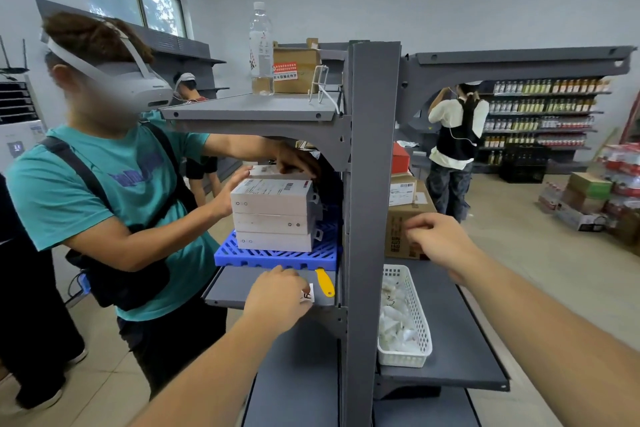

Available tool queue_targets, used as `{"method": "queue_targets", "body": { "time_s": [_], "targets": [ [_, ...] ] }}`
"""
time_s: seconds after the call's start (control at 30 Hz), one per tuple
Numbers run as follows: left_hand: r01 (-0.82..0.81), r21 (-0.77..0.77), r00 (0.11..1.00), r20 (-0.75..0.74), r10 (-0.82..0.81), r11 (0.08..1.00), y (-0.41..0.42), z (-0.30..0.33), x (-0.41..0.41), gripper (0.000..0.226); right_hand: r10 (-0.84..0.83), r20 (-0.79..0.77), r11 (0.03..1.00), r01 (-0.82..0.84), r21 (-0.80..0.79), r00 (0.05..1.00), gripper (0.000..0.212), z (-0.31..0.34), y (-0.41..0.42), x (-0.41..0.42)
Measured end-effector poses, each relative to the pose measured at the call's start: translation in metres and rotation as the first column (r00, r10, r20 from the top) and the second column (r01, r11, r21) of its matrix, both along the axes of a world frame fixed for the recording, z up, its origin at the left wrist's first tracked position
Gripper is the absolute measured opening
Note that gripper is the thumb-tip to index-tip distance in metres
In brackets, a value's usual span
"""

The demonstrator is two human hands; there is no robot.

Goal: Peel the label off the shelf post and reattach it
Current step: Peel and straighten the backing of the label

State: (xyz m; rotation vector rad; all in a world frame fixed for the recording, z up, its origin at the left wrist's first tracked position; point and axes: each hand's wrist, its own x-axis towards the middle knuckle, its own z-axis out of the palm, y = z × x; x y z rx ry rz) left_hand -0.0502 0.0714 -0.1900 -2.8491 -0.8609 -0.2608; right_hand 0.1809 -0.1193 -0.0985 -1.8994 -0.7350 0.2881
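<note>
Left hand (277, 298) fingers curled, tips pinching a small white paper label with dark print (308, 295); label sits at the fingertips over the front edge of the grey metal shelf (221, 291), just left of a yellow plastic tool handle (325, 282). Label is off the tall grey metal shelf post (370, 184), which stands just to the right. Right hand (440, 239) is loosely curled, holding nothing, hanging in front of a brown cardboard box (398, 218) right of the post.

Judged step: carrying the label for reattaching. To do it well: keep the pinch on 1 corner only, adhesive side away from skin, land 1 edge first, then smooth outward with the free hand. Risk: label folding on itself.
</note>
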Motion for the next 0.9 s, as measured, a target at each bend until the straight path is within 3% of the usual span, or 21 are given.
{"method": "queue_targets", "body": {
  "time_s": [0.2,0.63,0.77,0.9],
  "targets": [
    [-0.002,0.051,0.998,-0.062,0.005,0.999,0.001,-0.02,0.0,0.033,0.001,-0.016,1.0,0.0,0.022,1.0,0.02,0.004,-0.008,-0.004],
    [-0.058,-0.082,0.994,0.089,0.066,0.995,0.001,-0.024,-0.003,0.025,0.025,-0.05,0.997,-0.022,0.07,0.998,0.017,0.009,-0.014,-0.019],
    [-0.096,-0.235,0.95,0.268,0.159,0.967,-0.005,-0.016,-0.005,0.021,0.031,-0.063,0.996,-0.026,0.08,0.998,0.017,0.014,-0.017,-0.02],
    [0.036,-0.532,0.773,0.552,0.314,0.846,-0.023,0.009,-0.007,0.011,0.042,-0.056,0.996,-0.037,0.087,0.998,0.016,0.015,-0.019,-0.023]
  ]
}}
